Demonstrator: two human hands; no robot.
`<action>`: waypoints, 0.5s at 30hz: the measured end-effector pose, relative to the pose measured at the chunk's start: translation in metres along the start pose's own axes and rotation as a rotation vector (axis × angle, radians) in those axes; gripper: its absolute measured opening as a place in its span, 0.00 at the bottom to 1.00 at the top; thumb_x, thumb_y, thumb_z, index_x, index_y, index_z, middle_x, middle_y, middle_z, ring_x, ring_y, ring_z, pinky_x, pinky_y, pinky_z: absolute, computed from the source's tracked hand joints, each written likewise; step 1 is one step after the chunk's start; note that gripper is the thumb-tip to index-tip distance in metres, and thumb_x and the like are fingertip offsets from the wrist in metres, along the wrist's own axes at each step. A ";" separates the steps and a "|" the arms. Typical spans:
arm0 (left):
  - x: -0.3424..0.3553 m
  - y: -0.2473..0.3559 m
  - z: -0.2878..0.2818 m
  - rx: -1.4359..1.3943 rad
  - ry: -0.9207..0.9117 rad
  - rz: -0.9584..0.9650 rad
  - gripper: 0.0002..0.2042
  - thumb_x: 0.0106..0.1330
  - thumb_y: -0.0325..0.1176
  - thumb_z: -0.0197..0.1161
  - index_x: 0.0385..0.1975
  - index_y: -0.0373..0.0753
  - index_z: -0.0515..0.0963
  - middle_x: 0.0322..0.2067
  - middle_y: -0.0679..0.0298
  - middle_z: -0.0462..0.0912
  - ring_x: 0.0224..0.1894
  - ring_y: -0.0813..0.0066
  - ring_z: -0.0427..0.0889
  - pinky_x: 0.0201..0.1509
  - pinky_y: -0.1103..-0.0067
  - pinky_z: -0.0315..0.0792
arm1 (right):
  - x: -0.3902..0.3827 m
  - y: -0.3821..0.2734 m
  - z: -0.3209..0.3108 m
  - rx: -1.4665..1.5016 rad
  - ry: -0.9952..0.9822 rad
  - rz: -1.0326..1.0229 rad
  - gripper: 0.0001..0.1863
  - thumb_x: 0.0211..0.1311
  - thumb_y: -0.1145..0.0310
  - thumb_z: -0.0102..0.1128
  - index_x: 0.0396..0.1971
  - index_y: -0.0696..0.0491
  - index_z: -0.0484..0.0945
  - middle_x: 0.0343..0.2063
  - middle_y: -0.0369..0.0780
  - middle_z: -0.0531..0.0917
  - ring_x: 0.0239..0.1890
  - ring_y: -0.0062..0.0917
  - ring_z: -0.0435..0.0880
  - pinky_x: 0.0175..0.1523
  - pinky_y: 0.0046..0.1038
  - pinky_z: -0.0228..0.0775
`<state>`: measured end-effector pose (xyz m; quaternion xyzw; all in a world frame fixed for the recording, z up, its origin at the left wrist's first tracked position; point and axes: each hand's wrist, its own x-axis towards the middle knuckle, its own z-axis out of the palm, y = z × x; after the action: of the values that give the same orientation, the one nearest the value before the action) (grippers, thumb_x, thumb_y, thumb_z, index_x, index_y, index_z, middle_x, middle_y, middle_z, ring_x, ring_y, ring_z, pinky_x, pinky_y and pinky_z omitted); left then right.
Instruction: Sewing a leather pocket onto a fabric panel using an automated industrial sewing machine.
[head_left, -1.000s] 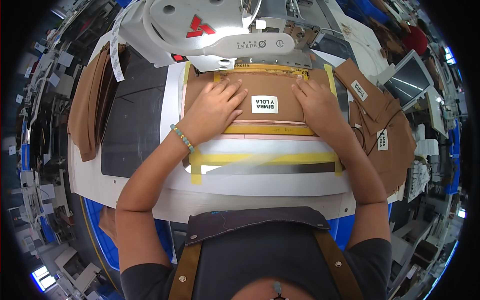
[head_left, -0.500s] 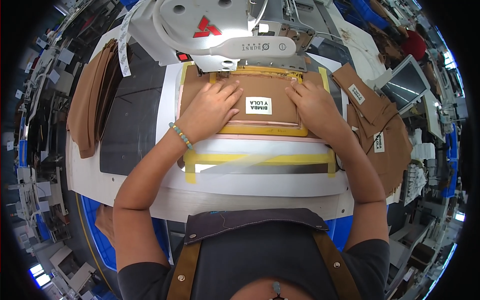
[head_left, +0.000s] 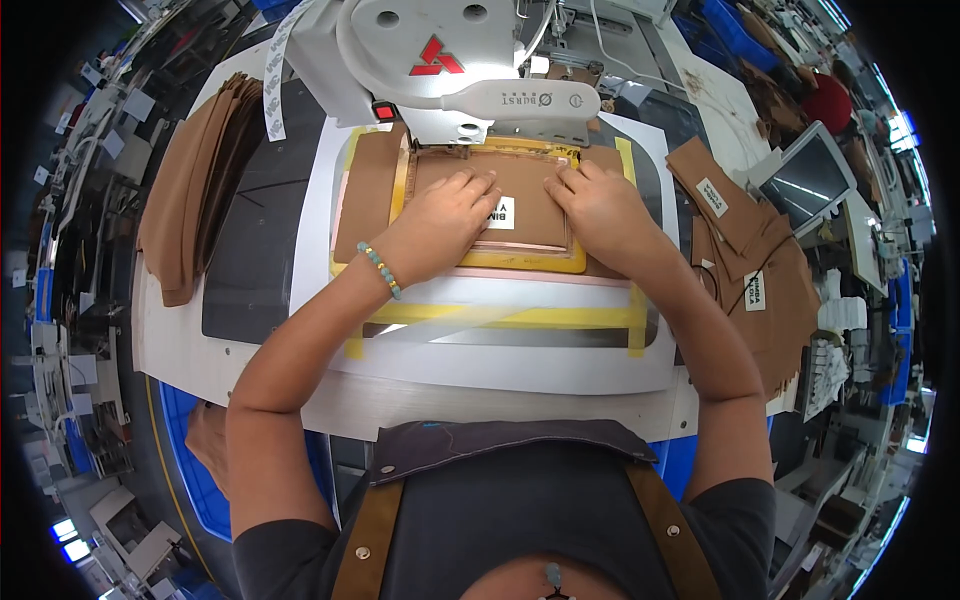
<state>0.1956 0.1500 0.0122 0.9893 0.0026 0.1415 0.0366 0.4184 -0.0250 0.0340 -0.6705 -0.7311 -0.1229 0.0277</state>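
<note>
A brown fabric piece (head_left: pixel 540 185) lies under the machine head within a yellow rectangular frame (head_left: pixel 520 261). A small white printed label (head_left: pixel 502 213) sits on the fabric. My left hand (head_left: pixel 452 218) rests palm down on it, fingers extended and close together, covering part of the label. Over the frame's right side lies my right hand (head_left: pixel 600 212), fingers stretched forward onto the fabric's edge. Neither hand has anything lifted. Beneath the frame is a white sheet (head_left: pixel 480 368) with yellow tape (head_left: pixel 500 318) across it.
The white sewing machine head (head_left: pixel 420 70) hangs over the frame's far edge. Folded brown pieces (head_left: pixel 190 200) stand stacked at left. More brown pieces (head_left: pixel 770 330) with white labels lie at right, below a tilted screen (head_left: pixel 808 178). A blue bin (head_left: pixel 205 470) is below the table's left front.
The frame, fabric and white sheet have shifted left beneath the machine head. My right hand moved left with them; my left hand now overlaps part of the label.
</note>
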 end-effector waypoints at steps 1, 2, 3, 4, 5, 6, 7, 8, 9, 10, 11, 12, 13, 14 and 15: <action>0.000 0.000 0.001 -0.002 0.022 0.015 0.21 0.72 0.32 0.65 0.63 0.33 0.78 0.67 0.53 0.78 0.66 0.54 0.77 0.70 0.63 0.72 | 0.003 -0.002 0.001 -0.006 0.062 -0.027 0.19 0.61 0.71 0.64 0.53 0.54 0.86 0.45 0.38 0.87 0.51 0.31 0.85 0.49 0.34 0.77; 0.001 0.001 0.002 0.005 0.016 0.024 0.21 0.72 0.32 0.65 0.63 0.33 0.78 0.67 0.52 0.78 0.66 0.53 0.77 0.70 0.63 0.72 | 0.005 -0.003 0.002 -0.013 0.052 -0.020 0.19 0.61 0.71 0.64 0.53 0.54 0.86 0.45 0.38 0.87 0.51 0.31 0.85 0.49 0.34 0.77; 0.001 0.001 0.003 0.014 0.013 0.024 0.21 0.72 0.32 0.65 0.64 0.33 0.78 0.67 0.52 0.78 0.67 0.52 0.76 0.70 0.63 0.72 | 0.007 -0.005 0.003 -0.010 0.046 -0.024 0.19 0.61 0.70 0.64 0.52 0.55 0.86 0.45 0.38 0.87 0.52 0.30 0.85 0.49 0.34 0.77; 0.001 0.002 0.004 0.014 0.010 0.033 0.21 0.72 0.32 0.65 0.64 0.33 0.78 0.67 0.52 0.78 0.67 0.52 0.76 0.70 0.63 0.72 | 0.009 -0.006 0.003 -0.002 0.070 -0.041 0.19 0.60 0.70 0.64 0.52 0.55 0.86 0.44 0.38 0.87 0.52 0.30 0.85 0.49 0.33 0.77; 0.002 0.001 0.004 0.012 0.033 0.045 0.21 0.72 0.32 0.64 0.63 0.32 0.79 0.66 0.51 0.78 0.65 0.53 0.77 0.68 0.64 0.72 | 0.011 -0.008 0.004 -0.007 0.043 -0.028 0.19 0.60 0.70 0.64 0.52 0.55 0.86 0.44 0.38 0.87 0.52 0.30 0.85 0.49 0.33 0.77; 0.002 0.001 0.004 0.016 0.062 0.048 0.20 0.72 0.32 0.63 0.62 0.31 0.79 0.66 0.50 0.79 0.63 0.55 0.78 0.66 0.65 0.73 | 0.013 -0.010 0.005 -0.020 0.046 -0.037 0.19 0.59 0.70 0.64 0.51 0.54 0.87 0.44 0.37 0.88 0.52 0.30 0.85 0.48 0.33 0.77; 0.002 0.001 0.004 0.015 0.058 0.056 0.20 0.72 0.32 0.63 0.62 0.31 0.79 0.66 0.50 0.79 0.63 0.55 0.78 0.66 0.65 0.73 | 0.015 -0.012 0.006 -0.028 0.102 -0.069 0.19 0.59 0.69 0.65 0.51 0.54 0.87 0.44 0.37 0.88 0.52 0.29 0.85 0.48 0.33 0.77; 0.002 0.001 0.003 -0.010 0.024 0.028 0.20 0.73 0.32 0.63 0.63 0.32 0.78 0.66 0.51 0.78 0.65 0.53 0.77 0.69 0.64 0.72 | 0.017 -0.014 0.006 -0.034 0.052 -0.049 0.19 0.59 0.69 0.65 0.51 0.54 0.87 0.44 0.37 0.88 0.52 0.29 0.85 0.48 0.33 0.77; 0.001 0.001 0.003 -0.030 -0.010 -0.009 0.21 0.74 0.32 0.63 0.64 0.33 0.77 0.67 0.51 0.78 0.68 0.51 0.76 0.71 0.63 0.71 | 0.019 -0.016 0.007 -0.043 0.076 -0.054 0.18 0.58 0.69 0.65 0.49 0.54 0.87 0.43 0.37 0.87 0.52 0.29 0.85 0.47 0.32 0.77; 0.001 0.000 0.002 -0.029 -0.009 -0.002 0.21 0.74 0.32 0.63 0.64 0.33 0.77 0.67 0.51 0.78 0.68 0.51 0.76 0.71 0.63 0.71 | 0.022 -0.018 0.008 -0.048 0.143 -0.078 0.17 0.58 0.68 0.65 0.48 0.54 0.87 0.43 0.37 0.87 0.51 0.29 0.85 0.47 0.32 0.77; 0.000 0.000 0.002 -0.042 -0.001 -0.001 0.21 0.74 0.32 0.63 0.64 0.32 0.77 0.67 0.51 0.77 0.68 0.51 0.75 0.71 0.62 0.71 | 0.024 -0.020 0.009 -0.053 0.104 -0.062 0.17 0.58 0.68 0.65 0.48 0.54 0.87 0.43 0.37 0.87 0.51 0.29 0.85 0.47 0.32 0.77; 0.000 -0.001 0.001 -0.050 -0.002 -0.014 0.20 0.75 0.32 0.62 0.64 0.32 0.77 0.67 0.50 0.77 0.68 0.50 0.75 0.72 0.62 0.71 | 0.027 -0.022 0.009 -0.053 0.104 -0.067 0.16 0.58 0.68 0.65 0.46 0.53 0.87 0.42 0.37 0.87 0.51 0.29 0.85 0.46 0.32 0.77; -0.001 -0.001 0.001 -0.053 0.008 -0.001 0.20 0.75 0.32 0.62 0.64 0.32 0.77 0.67 0.50 0.77 0.68 0.50 0.75 0.72 0.62 0.71 | 0.029 -0.024 0.010 -0.052 0.139 -0.085 0.15 0.58 0.68 0.66 0.45 0.53 0.87 0.41 0.37 0.86 0.51 0.29 0.85 0.46 0.31 0.77; -0.002 -0.002 0.001 -0.058 0.008 -0.004 0.21 0.75 0.32 0.62 0.64 0.31 0.77 0.67 0.49 0.77 0.68 0.49 0.75 0.72 0.62 0.71 | 0.031 -0.025 0.010 -0.053 0.105 -0.073 0.15 0.58 0.68 0.66 0.45 0.53 0.87 0.41 0.37 0.86 0.51 0.29 0.85 0.46 0.31 0.77; -0.003 -0.002 0.001 -0.063 0.018 -0.014 0.21 0.75 0.31 0.62 0.64 0.29 0.77 0.67 0.48 0.77 0.68 0.49 0.75 0.73 0.61 0.71 | 0.034 -0.028 0.010 -0.052 0.112 -0.079 0.14 0.58 0.67 0.66 0.44 0.53 0.87 0.41 0.37 0.86 0.51 0.29 0.85 0.45 0.31 0.77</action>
<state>0.1926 0.1522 0.0101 0.9862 0.0053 0.1503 0.0686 0.3891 0.0084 0.0275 -0.6337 -0.7510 -0.1800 0.0463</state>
